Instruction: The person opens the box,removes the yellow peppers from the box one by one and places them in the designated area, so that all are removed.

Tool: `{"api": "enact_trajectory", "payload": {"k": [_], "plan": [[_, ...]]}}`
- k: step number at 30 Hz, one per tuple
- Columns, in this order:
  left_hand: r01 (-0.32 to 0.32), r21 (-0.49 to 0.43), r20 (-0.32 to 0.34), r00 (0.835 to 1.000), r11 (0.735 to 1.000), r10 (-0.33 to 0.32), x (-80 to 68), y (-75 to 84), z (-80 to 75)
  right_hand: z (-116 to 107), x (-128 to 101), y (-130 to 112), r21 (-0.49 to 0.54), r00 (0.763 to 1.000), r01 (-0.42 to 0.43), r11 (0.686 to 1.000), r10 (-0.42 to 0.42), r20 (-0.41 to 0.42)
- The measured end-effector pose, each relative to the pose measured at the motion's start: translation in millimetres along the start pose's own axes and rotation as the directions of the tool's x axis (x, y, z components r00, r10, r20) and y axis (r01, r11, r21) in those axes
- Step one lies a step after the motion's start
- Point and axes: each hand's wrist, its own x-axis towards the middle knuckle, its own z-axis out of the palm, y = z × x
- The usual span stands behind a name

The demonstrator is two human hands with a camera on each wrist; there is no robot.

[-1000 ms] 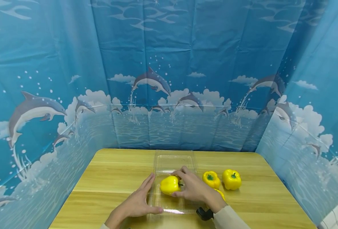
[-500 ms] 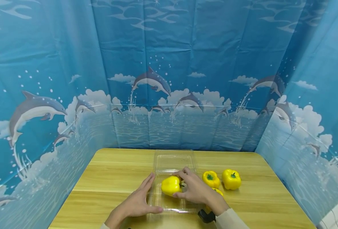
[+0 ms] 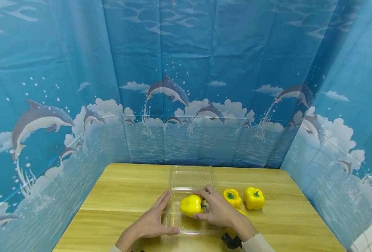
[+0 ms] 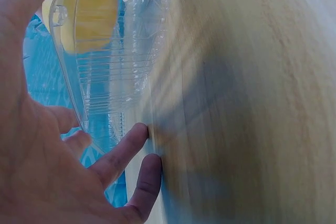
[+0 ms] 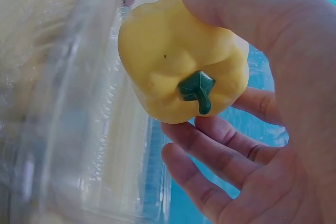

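Observation:
A yellow bell pepper [image 3: 190, 205] lies on its side over the base of a clear plastic clamshell box [image 3: 198, 232]. My right hand [image 3: 219, 210] holds it from the stem end, thumb on one side and fingers round the other. In the right wrist view the pepper's green stem [image 5: 197, 88] points to the camera. My left hand [image 3: 152, 218] is spread along the box's left side, thumb at the front corner. Seen from the left wrist, two fingertips [image 4: 139, 132] rest by the table beside the ribbed wall [image 4: 115, 72], the pepper showing blurred through the plastic.
The box's lid [image 3: 190, 178] lies folded back behind its base. Two yellow bell peppers, one [image 3: 232, 198] nearer and another [image 3: 254, 198], stand to the right. More yellow [image 3: 242, 212] shows partly behind my right wrist. A dolphin-print curtain [image 3: 186, 140] surrounds the wooden table [image 3: 123, 189].
My right hand and the bell pepper have shifted slightly to the right and toward me over the box. My left hand has stayed in place.

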Motion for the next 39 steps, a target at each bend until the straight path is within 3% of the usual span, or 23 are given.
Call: {"api": "enact_trajectory", "payload": {"k": [39], "plan": [[-0.025,0.019,-0.048,0.999,1.0,0.026,-1.6,-4.1,5.6,-33.8,-40.4,-1.3,-0.042,0.995,0.007,0.999,-0.011,-0.096]]}}
